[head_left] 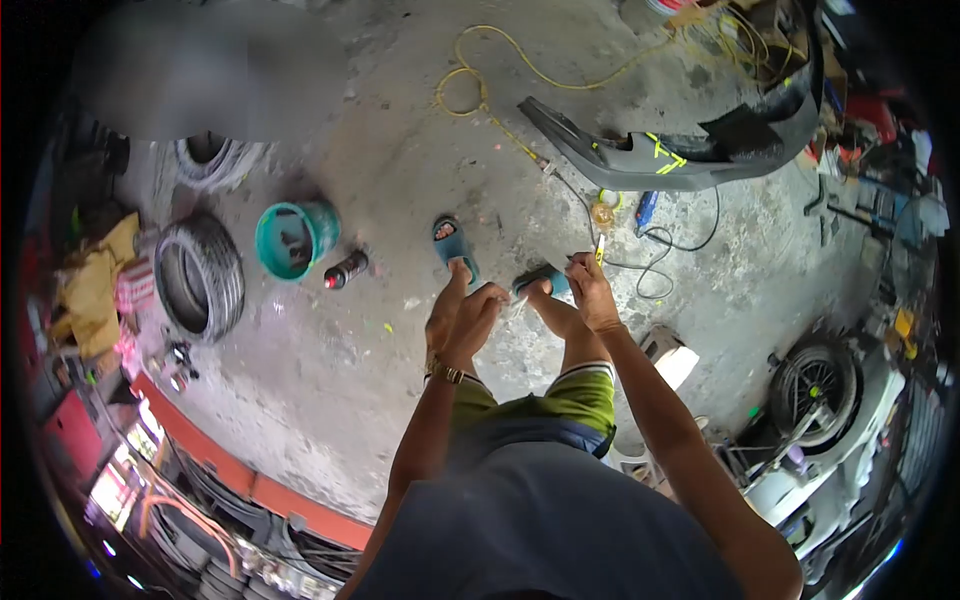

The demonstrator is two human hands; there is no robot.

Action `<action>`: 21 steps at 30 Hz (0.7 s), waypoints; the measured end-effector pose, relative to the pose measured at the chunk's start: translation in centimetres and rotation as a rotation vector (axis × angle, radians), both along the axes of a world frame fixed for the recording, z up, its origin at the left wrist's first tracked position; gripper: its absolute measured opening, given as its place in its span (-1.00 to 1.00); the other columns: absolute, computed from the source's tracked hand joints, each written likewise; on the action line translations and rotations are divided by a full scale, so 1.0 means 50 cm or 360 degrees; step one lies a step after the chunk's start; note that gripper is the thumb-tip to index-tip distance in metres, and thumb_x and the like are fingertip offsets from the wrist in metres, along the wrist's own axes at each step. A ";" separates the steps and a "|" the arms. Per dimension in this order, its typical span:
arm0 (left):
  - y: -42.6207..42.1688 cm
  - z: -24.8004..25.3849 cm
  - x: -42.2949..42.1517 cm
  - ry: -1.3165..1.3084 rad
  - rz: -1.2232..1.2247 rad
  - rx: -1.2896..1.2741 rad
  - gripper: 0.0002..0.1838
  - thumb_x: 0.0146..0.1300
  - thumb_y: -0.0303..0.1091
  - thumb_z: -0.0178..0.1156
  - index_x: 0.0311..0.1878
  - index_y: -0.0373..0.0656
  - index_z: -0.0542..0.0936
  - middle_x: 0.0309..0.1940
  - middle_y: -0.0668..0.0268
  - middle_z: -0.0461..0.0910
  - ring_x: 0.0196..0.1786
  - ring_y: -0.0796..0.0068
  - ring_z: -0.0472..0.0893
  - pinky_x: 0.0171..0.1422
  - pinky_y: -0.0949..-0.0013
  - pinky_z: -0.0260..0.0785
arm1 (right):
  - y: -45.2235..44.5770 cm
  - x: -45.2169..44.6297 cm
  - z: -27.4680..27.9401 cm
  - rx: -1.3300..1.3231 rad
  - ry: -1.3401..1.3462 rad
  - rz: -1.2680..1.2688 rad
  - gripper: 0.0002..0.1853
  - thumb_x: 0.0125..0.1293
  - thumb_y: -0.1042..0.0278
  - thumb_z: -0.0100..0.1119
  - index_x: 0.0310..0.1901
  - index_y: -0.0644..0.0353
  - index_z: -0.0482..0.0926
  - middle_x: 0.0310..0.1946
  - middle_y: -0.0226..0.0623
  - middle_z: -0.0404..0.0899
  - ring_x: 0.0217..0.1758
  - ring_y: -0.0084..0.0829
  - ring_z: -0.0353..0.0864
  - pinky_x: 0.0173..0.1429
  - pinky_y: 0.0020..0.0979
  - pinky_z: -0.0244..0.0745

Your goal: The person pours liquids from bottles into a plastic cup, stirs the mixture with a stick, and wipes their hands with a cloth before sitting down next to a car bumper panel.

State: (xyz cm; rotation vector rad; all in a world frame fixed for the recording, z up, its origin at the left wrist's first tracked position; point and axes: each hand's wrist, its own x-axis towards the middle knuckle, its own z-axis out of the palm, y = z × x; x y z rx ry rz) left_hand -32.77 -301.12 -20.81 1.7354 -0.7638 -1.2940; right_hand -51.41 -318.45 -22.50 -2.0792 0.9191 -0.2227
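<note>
My left hand (472, 322), with a gold watch at its wrist, is closed with fingertips pressed together in front of my left leg. Whatever it pinches, if anything, is too small to name. My right hand (592, 292) is closed too, its thumb and fingers pinched beside my right slipper (548, 280). Just beyond those fingertips shows a small yellow and white piece (600, 249); I cannot tell whether it is held or lies on the floor. Farther off are a roll of tape (603, 213) and a blue tool (647, 210) with a dark cord.
A dark car bumper (640, 165) with yellow tape marks lies ahead right, near a yellow cord (520, 65). To the left stand a teal bucket (328, 228), a spray can (347, 270) and a tire (228, 285). A spoked wheel (815, 390) is at the right.
</note>
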 end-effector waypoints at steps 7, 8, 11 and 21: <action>0.320 0.240 0.014 -0.0145 0.0520 0.0098 -0.79 0.34 -0.52 -0.08 -0.15 -0.24 0.57 -0.25 0.26 0.56 -0.17 0.48 0.51 -0.04 0.42 0.33 | 0.152 -0.003 0.226 -0.0043 -0.0278 0.0207 -0.85 0.19 0.71 0.17 -0.22 0.30 0.51 -0.16 -0.10 0.50 -0.12 -0.07 0.56 -0.06 -0.30 0.49; 0.390 0.238 0.015 -0.0217 0.0551 0.0148 -0.79 0.34 -0.52 -0.08 -0.17 -0.23 0.57 -0.30 0.27 0.56 -0.20 0.50 0.51 -0.05 0.43 0.33 | 0.177 -0.011 0.235 -0.0021 -0.0262 0.0259 -0.85 0.19 0.68 0.17 -0.22 0.28 0.52 -0.16 -0.08 0.50 -0.11 -0.04 0.56 -0.07 -0.27 0.50; 0.672 0.262 0.005 0.0107 0.1095 0.0416 -0.84 0.31 -0.45 0.01 -0.23 -0.27 0.57 -0.36 0.28 0.61 -0.24 0.46 0.54 -0.07 0.39 0.38 | 0.288 -0.037 0.256 -0.0223 -0.0090 0.0348 -0.88 0.20 0.62 0.18 -0.23 0.25 0.51 -0.18 -0.09 0.50 -0.12 -0.02 0.56 -0.09 -0.24 0.49; 1.618 0.055 -0.137 -0.0100 0.1422 0.0537 -0.68 0.25 -0.47 0.19 0.07 -0.28 0.53 -0.09 0.20 0.64 -0.01 0.39 0.59 0.11 0.32 0.43 | 0.598 0.002 0.265 -0.0354 0.0537 0.0391 -0.87 0.33 0.44 -0.02 -0.15 0.21 0.49 -0.16 0.11 0.54 -0.08 0.17 0.53 -0.06 -0.01 0.41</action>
